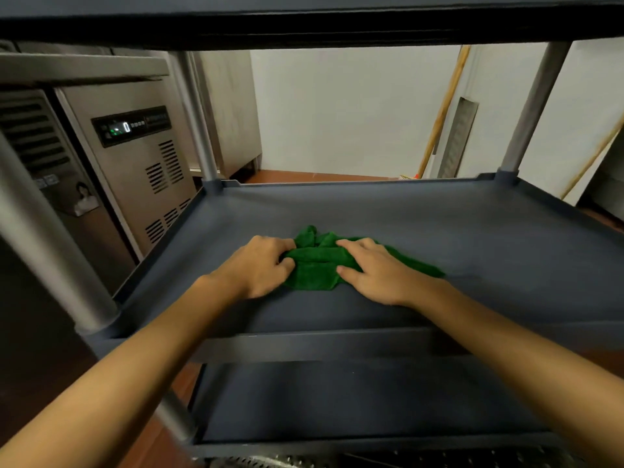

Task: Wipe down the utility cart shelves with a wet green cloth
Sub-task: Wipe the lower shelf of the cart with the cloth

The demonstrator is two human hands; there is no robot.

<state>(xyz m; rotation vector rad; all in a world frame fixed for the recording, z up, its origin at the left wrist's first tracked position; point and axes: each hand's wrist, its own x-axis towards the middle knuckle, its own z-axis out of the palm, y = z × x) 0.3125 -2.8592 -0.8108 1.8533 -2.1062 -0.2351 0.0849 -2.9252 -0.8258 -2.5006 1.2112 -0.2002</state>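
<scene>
- Presently, both my hands are on the green cloth (pixel 317 265). It lies crumpled on the middle shelf (pixel 456 228) of the utility cart, nearer the front lip than the back rim.
- Step in hand, as I judge it: gathering the cloth into a workable pad before stroking it across this shelf.
- To do it well, I should tuck the loose tail that trails off to the right under the pad, so that a flat, damp face meets the plastic.
- I should then wipe in overlapping passes from the back rim toward the front, working into the corners by the posts (pixel 199 130), where grime is likely to collect.
- Pressure should be even, because a bunched cloth would touch only on its ridges and probably leave streaks.
- Left hand (pixel 260 265): knuckles up, fingers curled, thumb and fingertips pinching the cloth's left edge. The forearm reaches in from the lower left, over the front lip.
- Right hand (pixel 374 271): laid palm-down on the right part of the cloth, fingers fairly straight and pointing left, thumb against the near fold. It appears to press rather than clutch.
- The lower shelf (pixel 337 400) shows beneath my forearms and the top shelf (pixel 304 25) is seen from below. Whether either has been wiped cannot be told.
</scene>
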